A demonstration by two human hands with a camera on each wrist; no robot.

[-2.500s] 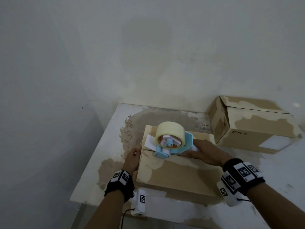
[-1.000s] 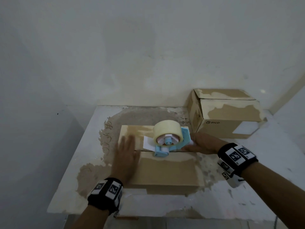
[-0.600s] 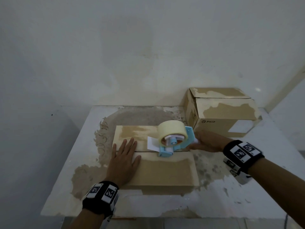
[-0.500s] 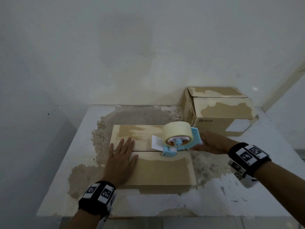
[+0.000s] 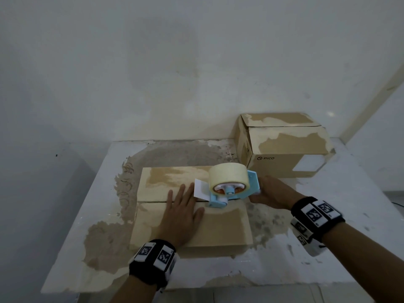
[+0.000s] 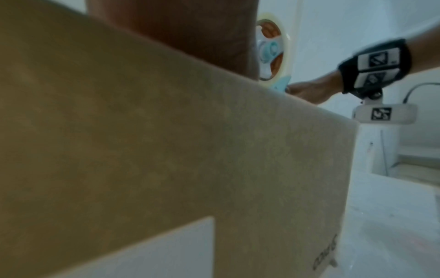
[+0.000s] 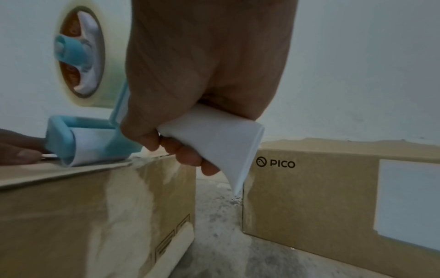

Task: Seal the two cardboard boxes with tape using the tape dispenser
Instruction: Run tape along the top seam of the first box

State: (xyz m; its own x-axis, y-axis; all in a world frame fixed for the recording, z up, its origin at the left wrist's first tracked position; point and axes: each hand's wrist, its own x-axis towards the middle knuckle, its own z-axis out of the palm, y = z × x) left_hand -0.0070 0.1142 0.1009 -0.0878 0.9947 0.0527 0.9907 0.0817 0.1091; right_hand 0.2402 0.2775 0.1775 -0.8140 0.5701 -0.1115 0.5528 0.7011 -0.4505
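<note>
From the head view we see our left hand [image 5: 182,215] flat, fingers straight, on the near box [image 5: 220,226], fingertips just left of the tape dispenser [image 5: 229,189] at the seam. At the right wrist, our right hand [image 7: 202,75] fingers [image 7: 188,156] curl round its white handle [image 7: 219,139], roller on the box's right edge

On the table [image 5: 273,270] the near box [image 5: 218,228] lies front and centre; the far box [image 5: 284,149] stands behind it to the right, apart. The dispenser [image 5: 229,189] sits on the near box's seam, the left hand [image 5: 181,215] flat beside it, the right hand [image 5: 273,193] gripping behind.
</note>
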